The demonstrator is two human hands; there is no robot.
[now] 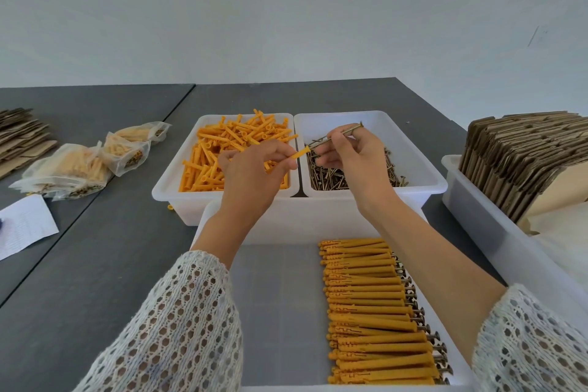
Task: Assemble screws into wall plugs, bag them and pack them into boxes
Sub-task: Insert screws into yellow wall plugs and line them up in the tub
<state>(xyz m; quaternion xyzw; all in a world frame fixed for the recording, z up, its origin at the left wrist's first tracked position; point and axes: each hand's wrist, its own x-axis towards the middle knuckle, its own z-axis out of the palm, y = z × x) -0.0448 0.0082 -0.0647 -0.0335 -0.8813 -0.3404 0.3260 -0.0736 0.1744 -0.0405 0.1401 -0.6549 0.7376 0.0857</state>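
Note:
My left hand (pixel 254 165) pinches an orange wall plug (pixel 299 154) above the two far bins, its open end pointing right. My right hand (pixel 350 153) pinches a long screw (pixel 339 135), whose tip meets the plug's mouth. Below them, one white bin (pixel 171 191) holds loose orange plugs (pixel 229 143) and the white bin (pixel 426 181) beside it holds loose screws (pixel 331 173). In the near white tray (pixel 270 296), a neat row of assembled plugs with screws (pixel 375 309) lies along the right side.
Several filled plastic bags (pixel 95 159) lie on the dark table (pixel 95 264) at the left, with a paper sheet (pixel 22 226) in front and flat cardboard (pixel 22 134) behind. A white bin of flattened cartons (pixel 521 153) stands at the right.

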